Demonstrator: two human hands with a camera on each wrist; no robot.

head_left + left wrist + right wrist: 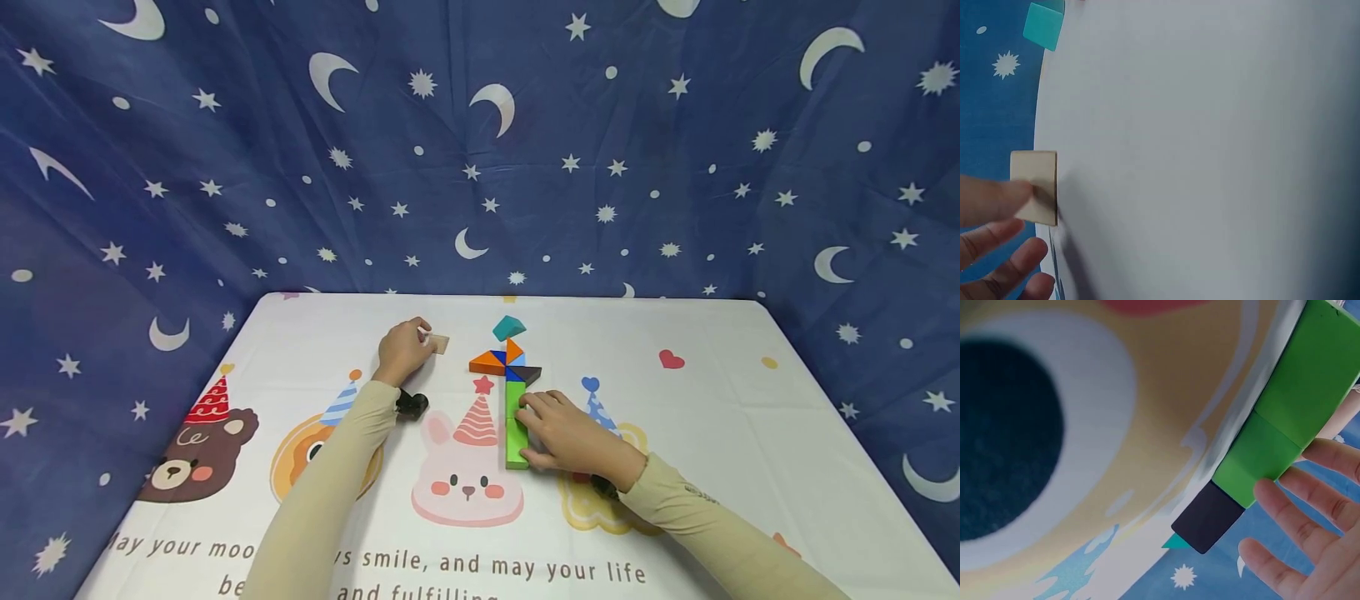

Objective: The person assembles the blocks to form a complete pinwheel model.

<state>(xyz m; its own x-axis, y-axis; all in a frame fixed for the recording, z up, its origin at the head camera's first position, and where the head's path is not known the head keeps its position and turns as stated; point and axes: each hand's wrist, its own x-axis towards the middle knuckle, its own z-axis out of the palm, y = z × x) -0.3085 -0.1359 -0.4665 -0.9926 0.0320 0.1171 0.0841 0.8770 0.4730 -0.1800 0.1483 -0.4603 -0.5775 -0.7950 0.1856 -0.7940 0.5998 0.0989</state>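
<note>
Near the far side of the table, my left hand (403, 350) pinches a flat plain wooden block (440, 343). In the left wrist view the thumb lies across this wooden block (1044, 165), with other fingers partly visible below. My right hand (573, 433) rests beside a column of two green blocks (516, 442). Its fingertips touch the side of the green blocks (1310, 369) in the right wrist view, the fingers spread and fairly straight. Above the column, orange blocks (487, 363), blue blocks (513, 373) and a dark block (528, 375) form a pinwheel shape.
A teal block (509, 327) lies just behind the pinwheel. The white tablecloth (720, 467) carries printed animals, party hats and lettering. A dark blue curtain (420, 192) with moons and stars hangs behind the table's back edge.
</note>
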